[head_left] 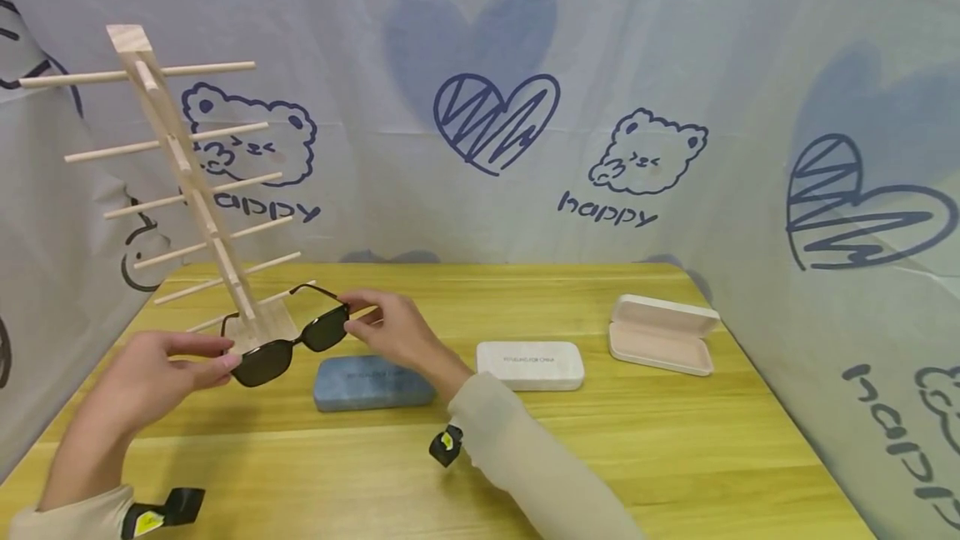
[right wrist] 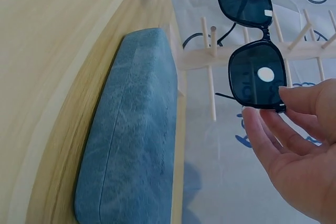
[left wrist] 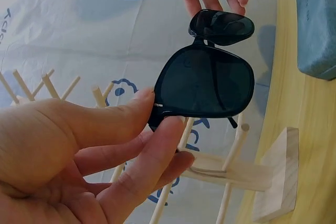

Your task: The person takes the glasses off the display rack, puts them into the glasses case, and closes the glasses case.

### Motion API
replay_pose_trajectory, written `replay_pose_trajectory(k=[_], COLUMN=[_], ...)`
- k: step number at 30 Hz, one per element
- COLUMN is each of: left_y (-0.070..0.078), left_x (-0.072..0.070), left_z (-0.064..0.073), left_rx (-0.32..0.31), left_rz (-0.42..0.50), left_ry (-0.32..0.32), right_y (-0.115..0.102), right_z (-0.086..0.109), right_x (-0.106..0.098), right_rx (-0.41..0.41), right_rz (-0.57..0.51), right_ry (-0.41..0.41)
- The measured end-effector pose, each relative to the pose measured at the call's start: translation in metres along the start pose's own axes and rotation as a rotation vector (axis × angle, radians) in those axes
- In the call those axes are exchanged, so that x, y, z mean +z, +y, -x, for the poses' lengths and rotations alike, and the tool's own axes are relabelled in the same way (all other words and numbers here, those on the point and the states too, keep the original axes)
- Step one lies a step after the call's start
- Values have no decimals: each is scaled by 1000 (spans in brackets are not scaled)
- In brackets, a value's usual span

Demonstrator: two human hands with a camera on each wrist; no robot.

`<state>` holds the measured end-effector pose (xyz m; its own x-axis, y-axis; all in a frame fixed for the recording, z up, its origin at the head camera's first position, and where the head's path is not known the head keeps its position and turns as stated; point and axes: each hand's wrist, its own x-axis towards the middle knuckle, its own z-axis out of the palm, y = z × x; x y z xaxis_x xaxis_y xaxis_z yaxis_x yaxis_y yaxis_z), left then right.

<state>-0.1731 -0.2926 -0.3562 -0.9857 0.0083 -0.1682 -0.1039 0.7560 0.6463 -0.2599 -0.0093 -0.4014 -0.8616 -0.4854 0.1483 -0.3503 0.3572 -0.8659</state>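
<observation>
Sunglasses (head_left: 281,357) pinched at both ends by the hands (head_left: 161,369) (head_left: 393,327), temples (head_left: 321,290) seemingly partly hidden

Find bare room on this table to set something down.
Bare: table between right sleeve, white case and open case; also behind the white case. Crowded: left side, with stand, sunglasses, left hand, right hand and blue case.

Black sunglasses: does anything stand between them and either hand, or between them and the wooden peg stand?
Nothing visible does. The left hand and right hand pinch opposite ends of the black sunglasses, with nothing seen between these and the wooden peg stand. The blue glasses case lies to the right, apparently off that path.
</observation>
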Motion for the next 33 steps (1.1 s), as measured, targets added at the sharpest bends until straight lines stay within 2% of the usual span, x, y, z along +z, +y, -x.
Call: replay_pose_trajectory(k=[6, 15, 22, 33], left_y=[7, 15, 25, 45], left_x=[4, 17, 29, 54], left_z=[0, -5, -11, -19], left_rx=[-3, 60, 142, 218], left_rz=[4, 12, 67, 134], left_ry=[-13, -18, -10, -19], right_y=[3, 7, 12, 25], right_z=[6, 16, 24, 43], right_x=[-8, -21, -36, -58], right_rx=[-21, -20, -18, -9], right_rz=[1, -6, -26, -67], right_ry=[6, 17, 37, 97])
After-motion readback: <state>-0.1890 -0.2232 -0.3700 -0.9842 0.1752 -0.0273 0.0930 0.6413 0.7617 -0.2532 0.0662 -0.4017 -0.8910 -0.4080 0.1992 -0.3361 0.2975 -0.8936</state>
